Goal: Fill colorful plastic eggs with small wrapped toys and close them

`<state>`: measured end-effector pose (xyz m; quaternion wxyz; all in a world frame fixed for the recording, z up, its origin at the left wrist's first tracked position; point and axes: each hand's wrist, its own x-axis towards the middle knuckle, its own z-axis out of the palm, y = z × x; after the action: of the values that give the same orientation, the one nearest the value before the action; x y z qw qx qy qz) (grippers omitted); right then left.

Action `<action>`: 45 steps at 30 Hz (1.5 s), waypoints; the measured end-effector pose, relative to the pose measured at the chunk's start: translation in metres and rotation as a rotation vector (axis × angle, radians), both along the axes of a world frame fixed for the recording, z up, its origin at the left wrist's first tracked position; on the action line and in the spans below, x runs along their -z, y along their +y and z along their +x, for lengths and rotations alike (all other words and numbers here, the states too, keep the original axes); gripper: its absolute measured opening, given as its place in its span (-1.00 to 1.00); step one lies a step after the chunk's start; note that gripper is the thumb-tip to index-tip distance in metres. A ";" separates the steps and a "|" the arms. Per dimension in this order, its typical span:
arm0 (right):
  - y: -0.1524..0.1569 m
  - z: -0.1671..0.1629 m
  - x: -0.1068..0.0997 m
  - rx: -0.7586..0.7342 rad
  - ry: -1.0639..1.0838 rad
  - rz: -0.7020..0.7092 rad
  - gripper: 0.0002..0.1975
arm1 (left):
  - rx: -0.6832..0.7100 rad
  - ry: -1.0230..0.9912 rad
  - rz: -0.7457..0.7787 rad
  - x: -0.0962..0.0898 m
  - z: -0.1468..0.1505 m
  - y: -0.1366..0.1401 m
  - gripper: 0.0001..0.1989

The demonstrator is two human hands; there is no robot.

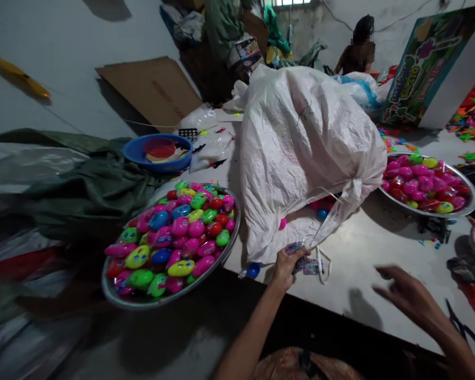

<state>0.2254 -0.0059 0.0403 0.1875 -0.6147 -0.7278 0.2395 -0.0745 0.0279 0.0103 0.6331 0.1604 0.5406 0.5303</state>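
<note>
My left hand (285,268) is closed at the table's front edge, gripping small printed slips (300,258) whose print I cannot read. Another printed piece (313,267) lies beside them, next to a loop of white string (323,266). To the left of that hand sits a blue plastic half-shell (254,270). My right hand (406,293) hovers over the right part of the table, slightly blurred, fingers apart and holding nothing I can see. Just beyond my left hand stands a large white woven sack (309,137), with colourful plastic eggs (322,214) showing at its opening.
A metal basin (233,240) heaped with wrapped colourful eggs overhangs the table edge at left. A second egg-filled basin (472,203) stands at right. Black-handled scissors (465,327) lie near my right forearm. Behind are a blue tub (158,167), a display box (423,68) and a seated person (358,53).
</note>
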 end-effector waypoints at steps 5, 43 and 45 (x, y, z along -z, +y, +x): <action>0.154 -0.146 -0.003 -0.064 -0.204 0.061 -0.81 | -0.107 0.127 -0.012 -0.002 -0.003 -0.005 -0.66; 0.029 -0.128 0.011 0.225 0.969 -0.162 -0.59 | 0.002 -0.005 -0.020 -0.001 0.015 -0.008 -0.58; 0.027 -0.125 0.009 0.173 0.886 -0.145 -0.60 | 0.020 0.011 -0.019 -0.001 0.016 -0.008 -0.59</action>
<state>0.1001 0.0215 0.0313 0.4567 -0.5231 -0.5046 0.5130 -0.0589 0.0199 0.0117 0.6369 0.1630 0.5474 0.5178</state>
